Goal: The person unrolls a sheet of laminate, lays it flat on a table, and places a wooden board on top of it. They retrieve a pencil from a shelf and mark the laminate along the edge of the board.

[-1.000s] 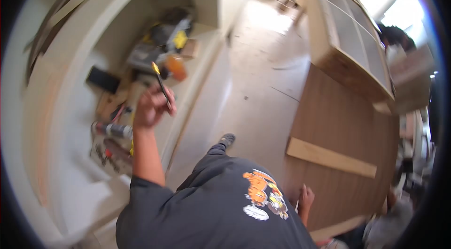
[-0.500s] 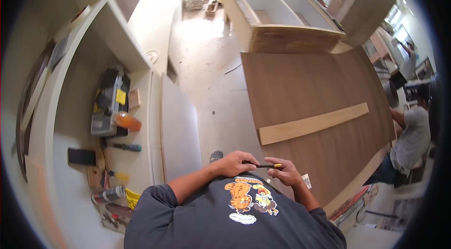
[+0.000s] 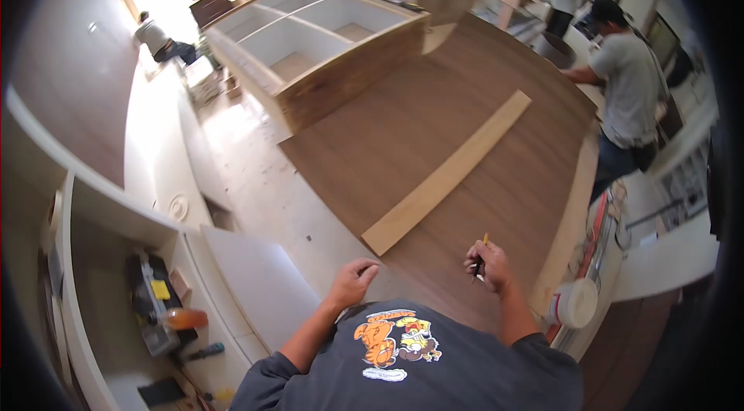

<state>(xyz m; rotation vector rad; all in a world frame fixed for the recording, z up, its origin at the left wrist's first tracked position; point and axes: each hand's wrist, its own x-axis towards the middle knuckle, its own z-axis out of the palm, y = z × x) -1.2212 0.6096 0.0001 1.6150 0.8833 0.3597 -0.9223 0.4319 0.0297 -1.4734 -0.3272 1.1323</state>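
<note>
My right hand (image 3: 490, 265) is closed around a slim black and yellow pencil (image 3: 486, 239), its yellow end up and its dark end below the fingers. It hangs above the near part of a large brown wood-grain panel (image 3: 434, 139). My left hand (image 3: 355, 282), fingers curled in, is off the panel's near left edge; whatever may be inside is hidden. Across the panel, slantwise, lies a pale wooden strip (image 3: 449, 174), its near end closest to my left hand. Neither hand touches the strip.
A cabinet frame with white compartments (image 3: 318, 27) stands beyond the panel. On the left, a shelf unit holds a toolbox (image 3: 151, 295) and an orange bottle (image 3: 186, 319). A white bucket (image 3: 573, 303) is at right. A grey-shirted person (image 3: 624, 85) works at the panel's right side.
My hands have moved apart; the pencil, earlier between both, is now upright in my right hand. My view has turned right, and the panel and strip appear nearer and more slanted.
</note>
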